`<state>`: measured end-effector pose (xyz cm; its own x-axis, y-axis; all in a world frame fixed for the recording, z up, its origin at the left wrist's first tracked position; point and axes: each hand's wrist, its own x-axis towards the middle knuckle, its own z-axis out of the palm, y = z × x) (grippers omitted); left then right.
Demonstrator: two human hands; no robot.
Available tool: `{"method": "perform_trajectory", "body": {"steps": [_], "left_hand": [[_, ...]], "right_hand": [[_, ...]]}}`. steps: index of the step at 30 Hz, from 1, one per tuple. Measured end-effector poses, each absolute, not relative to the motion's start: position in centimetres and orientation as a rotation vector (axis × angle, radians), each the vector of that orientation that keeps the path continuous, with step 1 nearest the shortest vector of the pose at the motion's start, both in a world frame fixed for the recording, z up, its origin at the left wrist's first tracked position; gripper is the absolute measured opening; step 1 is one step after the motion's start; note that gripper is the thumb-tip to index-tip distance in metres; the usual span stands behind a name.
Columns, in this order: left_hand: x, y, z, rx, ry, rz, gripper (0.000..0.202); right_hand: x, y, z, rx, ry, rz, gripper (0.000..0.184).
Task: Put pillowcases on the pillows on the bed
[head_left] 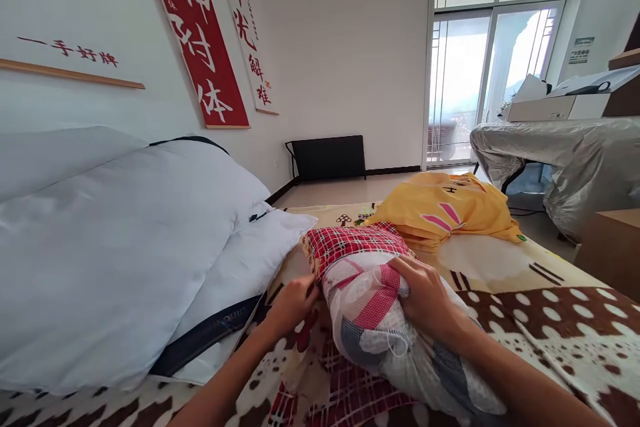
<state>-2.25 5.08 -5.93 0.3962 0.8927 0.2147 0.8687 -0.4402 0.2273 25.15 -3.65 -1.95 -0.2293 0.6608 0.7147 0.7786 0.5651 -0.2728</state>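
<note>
In front of me lies a pillow with white, pink-checked and blue-grey patches, and a loose thin white cover or mesh over its near part. A red plaid pillowcase surrounds its far end, and more red plaid cloth shows beneath it. My left hand pinches the pillowcase's left edge, fingers closed. On the pillow's right side, near the pillowcase opening, my right hand grips the patterned pillow; its fingertips are partly hidden in the folds.
Brown-and-cream patterned bedding spreads underneath. Large white pillows or quilts pile up at the left. A yellow cloth with pink markings lies beyond on the right. Farther right stands a plastic-covered table with boxes; a black folded panel leans at the wall.
</note>
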Motion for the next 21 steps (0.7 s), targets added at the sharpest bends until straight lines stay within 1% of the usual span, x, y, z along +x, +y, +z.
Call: {"method": "perform_trajectory", "body": {"steps": [4, 5, 7, 9, 10, 13, 14, 15, 16, 18, 20, 21], "left_hand": [[-0.2, 4.3, -4.0, 2.583, 1.486, 0.61, 0.035], [0.0, 4.2, -3.8, 2.591, 1.444, 0.647, 0.036], [0.0, 3.9, -3.6, 2.631, 1.409, 0.662, 0.034], [-0.6, 3.8, -3.8, 2.693, 1.496, 0.533, 0.03], [-1.1, 3.7, -4.1, 2.717, 1.561, 0.407, 0.028], [-2.8, 3.6, -5.0, 2.716, 1.679, 0.02, 0.026], [-3.4, 3.5, -5.3, 2.698, 1.693, -0.062, 0.026], [-3.9, 3.5, -5.6, 2.689, 1.71, -0.112, 0.026], [-4.3, 3.4, -5.8, 2.691, 1.745, -0.123, 0.026], [-4.6, 3.4, -6.1, 2.725, 1.874, -0.036, 0.029], [-4.1, 3.6, -5.9, 2.768, 2.004, 0.147, 0.037], [-3.5, 3.9, -5.6, 2.783, 2.036, 0.245, 0.04]], "right_hand": [[24.1, -3.0, -3.9, -1.03, -2.033, -0.584, 0.015], [23.5, -2.8, -4.8, -1.016, -2.113, -0.639, 0.013], [22.2, -2.6, -6.6, -1.042, -2.313, -0.64, 0.01], [21.4, -2.6, -7.6, -1.119, -2.48, -0.499, 0.004], [21.3, -2.6, -7.6, -1.132, -2.538, -0.383, 0.01], [22.9, -2.6, -6.1, -0.949, -2.65, 0.111, 0.047], [23.9, -2.5, -5.4, -0.862, -2.637, 0.287, 0.053], [25.1, -2.3, -4.8, -0.826, -2.575, 0.415, 0.053], [26.4, -2.1, -4.5, -0.881, -2.464, 0.469, 0.048], [28.8, -1.4, -4.5, -1.236, -2.174, 0.392, 0.041], [30.5, -1.0, -5.4, -1.636, -1.991, 0.315, 0.048], [31.0, -1.0, -6.0, -1.759, -1.99, 0.351, 0.054]]}}
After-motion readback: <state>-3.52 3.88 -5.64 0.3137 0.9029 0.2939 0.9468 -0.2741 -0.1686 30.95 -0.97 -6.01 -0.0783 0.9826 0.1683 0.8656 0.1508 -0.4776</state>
